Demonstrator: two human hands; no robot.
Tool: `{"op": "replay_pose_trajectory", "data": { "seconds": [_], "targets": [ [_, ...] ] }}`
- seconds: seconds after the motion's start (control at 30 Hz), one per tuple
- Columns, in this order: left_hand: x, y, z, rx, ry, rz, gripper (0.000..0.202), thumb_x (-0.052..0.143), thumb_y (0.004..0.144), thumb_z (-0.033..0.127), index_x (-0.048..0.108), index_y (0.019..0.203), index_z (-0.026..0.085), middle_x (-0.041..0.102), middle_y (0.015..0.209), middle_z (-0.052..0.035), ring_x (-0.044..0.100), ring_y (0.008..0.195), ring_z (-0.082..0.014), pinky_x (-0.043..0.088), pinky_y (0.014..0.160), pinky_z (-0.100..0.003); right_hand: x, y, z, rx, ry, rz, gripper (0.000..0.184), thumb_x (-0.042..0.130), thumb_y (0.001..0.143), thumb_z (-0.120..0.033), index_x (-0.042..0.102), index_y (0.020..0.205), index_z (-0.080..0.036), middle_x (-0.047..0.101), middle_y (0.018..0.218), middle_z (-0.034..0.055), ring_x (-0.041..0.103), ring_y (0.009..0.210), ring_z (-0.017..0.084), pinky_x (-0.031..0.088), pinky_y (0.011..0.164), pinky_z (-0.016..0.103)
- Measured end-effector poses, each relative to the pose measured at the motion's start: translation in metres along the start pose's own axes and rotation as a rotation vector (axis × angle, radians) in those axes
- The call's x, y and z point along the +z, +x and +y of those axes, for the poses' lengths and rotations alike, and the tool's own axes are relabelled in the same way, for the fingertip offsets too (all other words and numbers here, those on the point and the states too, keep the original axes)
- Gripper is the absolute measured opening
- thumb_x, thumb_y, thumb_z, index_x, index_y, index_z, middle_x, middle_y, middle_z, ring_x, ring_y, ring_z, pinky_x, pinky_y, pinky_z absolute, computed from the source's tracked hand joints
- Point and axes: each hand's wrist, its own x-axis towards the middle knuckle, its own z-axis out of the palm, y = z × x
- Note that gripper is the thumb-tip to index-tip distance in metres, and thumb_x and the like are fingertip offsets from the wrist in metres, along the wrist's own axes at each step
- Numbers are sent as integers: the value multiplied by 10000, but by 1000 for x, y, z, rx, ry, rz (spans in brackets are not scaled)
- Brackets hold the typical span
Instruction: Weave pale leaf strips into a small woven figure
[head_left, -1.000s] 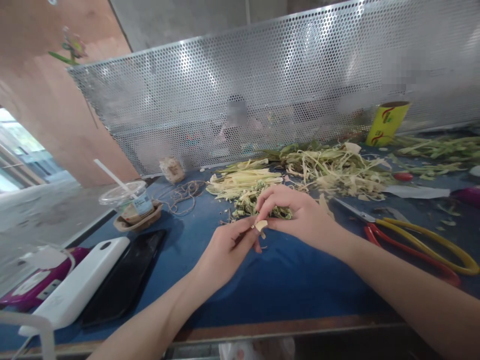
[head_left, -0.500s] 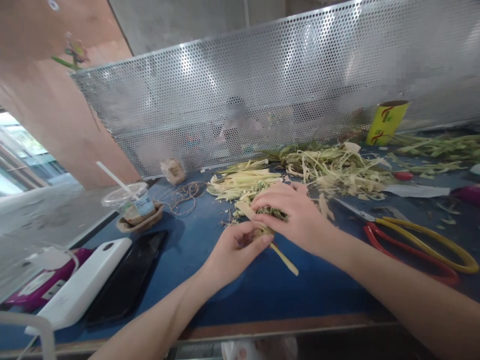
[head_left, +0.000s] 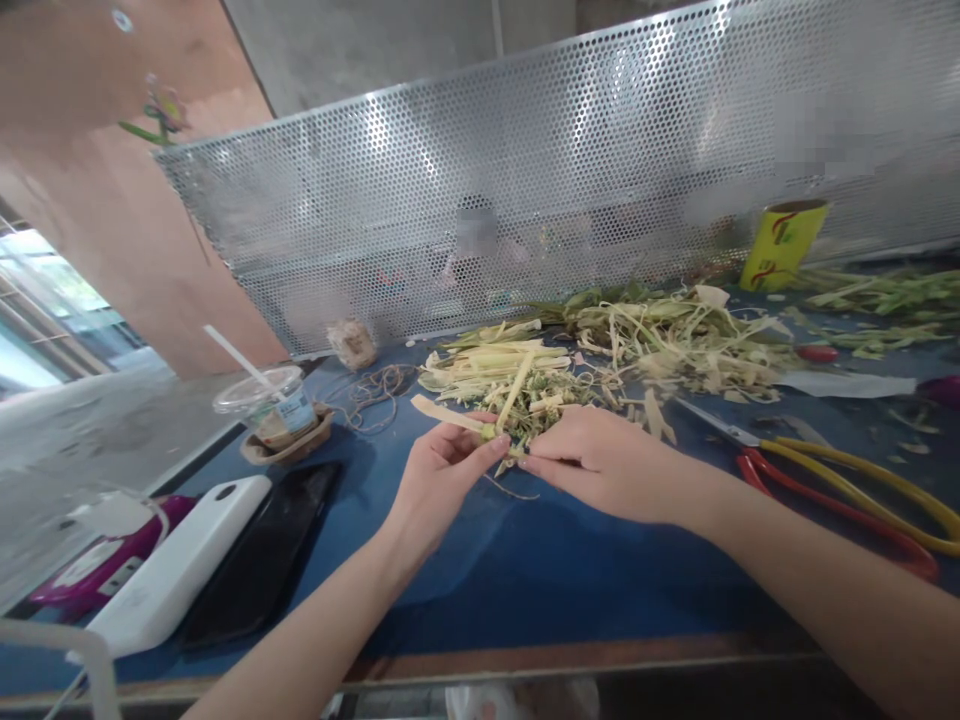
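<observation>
Taking the meeting point of the hands as the dial's centre, a perforated metal screen [head_left: 465, 150] rises at twelve o'clock behind the blue tabletop [head_left: 480, 600]. A tangled heap of stalks and husk-like shreds [head_left: 682, 345] lies at two o'clock. Scissors [head_left: 744, 437] with red and yellow handles lie at three, handles outward, seemingly for easy reach by the right hand. A pale bundle of strips [head_left: 487, 368] sits near twelve, probably kept close for picking from. The left hand [head_left: 435, 470] pinches a pale strip [head_left: 446, 412] between thumb and fingers, apparently to steady it; the right hand [head_left: 615, 460], thumb against curled forefinger, seems to grip its thin lower end. At nine to ten stands a lidded cup [head_left: 270, 405], its pale-blue label too small to read. The yellow tube [head_left: 780, 250] at two bears red and dark marks, likewise illegible.
</observation>
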Motion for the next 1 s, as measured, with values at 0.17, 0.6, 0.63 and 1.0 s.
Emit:
{"op": "replay_pose_trajectory", "data": {
  "seconds": [0.17,0.6,0.63,1.0],
  "targets": [
    [-2,1,4,-5,-54,61,273,758,563,205,617,788,141,646,599,29,568,588,-80,441,600,-187,-13,-2,2,-2,80,-66,404,326,901,-334,338,533,-166,365,479,-34,385,504,91,285,562,244],
    [2,-4,-3,-47,31,-152,223,598,753,350,662,782,138,603,659,2,517,604,-91,421,619,-214,-3,8,8,283,595,222,209,546,777,-371,565,738,-167,506,573,-30,473,532,85,358,503,204],
    [3,-5,-2,-36,45,-151,199,608,748,329,662,785,142,607,666,6,516,599,-86,423,620,-209,0,9,6,262,627,263,183,568,763,-337,562,703,-164,501,562,-35,464,520,77,358,499,200],
    [3,-10,3,-32,159,-168,173,665,682,313,649,701,142,605,662,6,541,562,-89,464,592,-217,9,7,1,262,908,496,230,579,764,-287,495,592,-161,479,519,-42,419,456,56,336,447,197]
  ]
}}
